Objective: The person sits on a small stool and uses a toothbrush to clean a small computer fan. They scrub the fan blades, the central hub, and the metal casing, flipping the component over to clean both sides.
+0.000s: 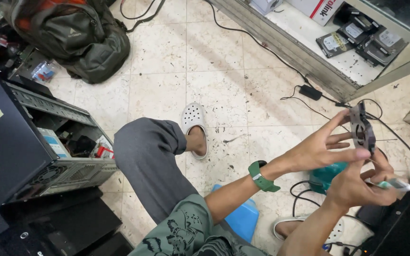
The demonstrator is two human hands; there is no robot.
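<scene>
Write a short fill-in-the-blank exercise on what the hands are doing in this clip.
1. The left hand holds up a small black ____ by its frame.
2. The left wrist wears a ____ wristband.
3. The open computer case lies on the tiled ____.
4. The right hand sits just ____ the left hand in the picture, gripping a slim tool.

Missing words: fan; green; floor; below

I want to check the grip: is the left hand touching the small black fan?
Touching. The head view shows the left hand with its fingertips pressed on the edges of the small black fan, holding it up above the tiled floor.
</scene>
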